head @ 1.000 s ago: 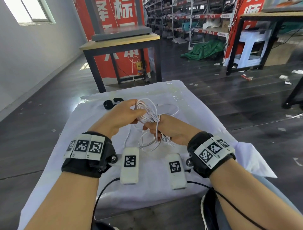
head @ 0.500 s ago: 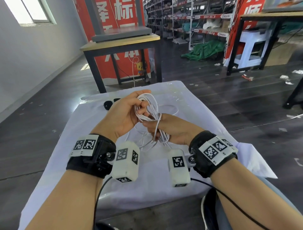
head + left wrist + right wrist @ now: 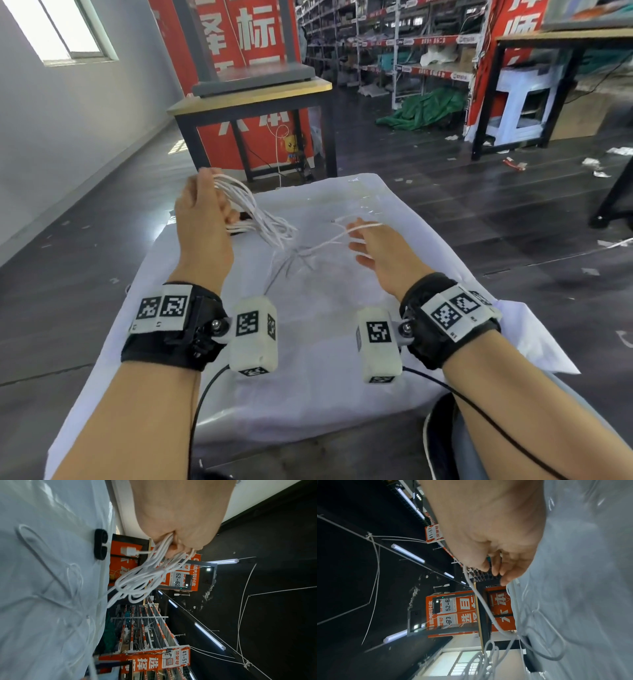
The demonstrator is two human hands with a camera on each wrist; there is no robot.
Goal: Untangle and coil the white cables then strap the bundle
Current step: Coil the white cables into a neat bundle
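Note:
My left hand (image 3: 202, 219) is raised over the table's far left and grips a coil of white cables (image 3: 253, 212). In the left wrist view the loops (image 3: 137, 580) hang from the closed fingers of that hand (image 3: 180, 520), with a white plug sticking out beside them. One loose strand (image 3: 329, 241) runs from the coil to my right hand (image 3: 373, 246), which is lower and to the right. There the strand (image 3: 486, 609) comes out from under the thumb of the right hand (image 3: 488, 534). A black strap (image 3: 100, 546) lies on the cloth beyond the coil.
A white cloth under clear plastic covers the work table (image 3: 325, 377). A wooden table with a black frame (image 3: 253, 99) stands just beyond it, and another table (image 3: 565, 37) stands at the far right. Dark floor lies on both sides, with a green tarp (image 3: 424, 109) and shelves behind.
The hands were together on the bundle at mid-table. Now my left hand has lifted up and left with the coil. The right has moved right, drawing out one strand.

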